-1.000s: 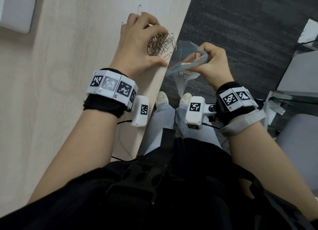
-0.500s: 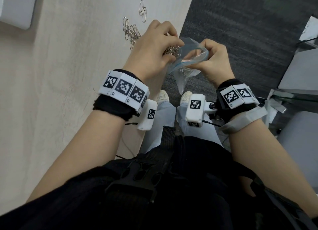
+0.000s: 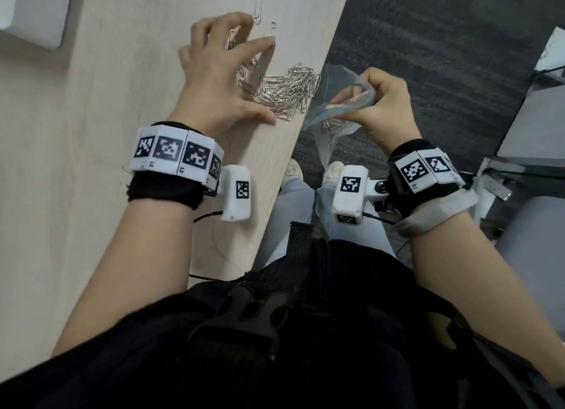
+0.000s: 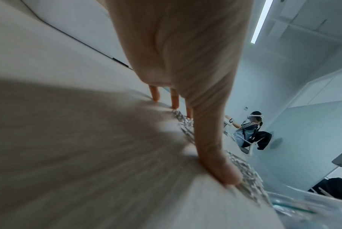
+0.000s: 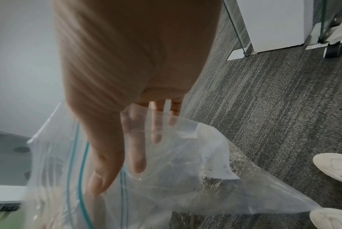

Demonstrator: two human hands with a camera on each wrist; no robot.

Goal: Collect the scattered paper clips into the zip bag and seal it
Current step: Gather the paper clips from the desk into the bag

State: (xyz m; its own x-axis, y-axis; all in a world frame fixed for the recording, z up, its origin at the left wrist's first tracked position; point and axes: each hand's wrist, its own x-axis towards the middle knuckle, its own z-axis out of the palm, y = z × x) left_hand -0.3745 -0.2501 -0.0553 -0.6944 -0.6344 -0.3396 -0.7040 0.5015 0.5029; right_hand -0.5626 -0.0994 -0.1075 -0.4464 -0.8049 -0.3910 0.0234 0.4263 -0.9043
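Observation:
A heap of silver paper clips [image 3: 290,90] lies on the pale wooden table [image 3: 107,133] close to its right edge. Two loose clips [image 3: 258,9] lie farther back. My left hand [image 3: 263,81] is spread over the heap's left side, empty, thumb [image 4: 225,175] and fingertips [image 4: 155,96] touching the tabletop. Just past the edge, my right hand [image 3: 360,93] grips the mouth of the clear zip bag [image 3: 333,118] with the teal seal, fingers [image 5: 138,155] inside, thumb outside. Several clips [image 5: 211,181] lie in the hanging bag.
A white device [image 3: 30,11] sits at the table's far left. The table edge [image 3: 305,127] runs diagonally; beyond it are dark carpet [image 3: 428,41] and my shoes [image 3: 333,167]. Grey furniture and a glass panel [image 3: 535,170] stand on the right.
My left hand was at the bag's mouth half a second ago; it has gone back over the table and opened wide beside the heap. The right hand still holds the bag.

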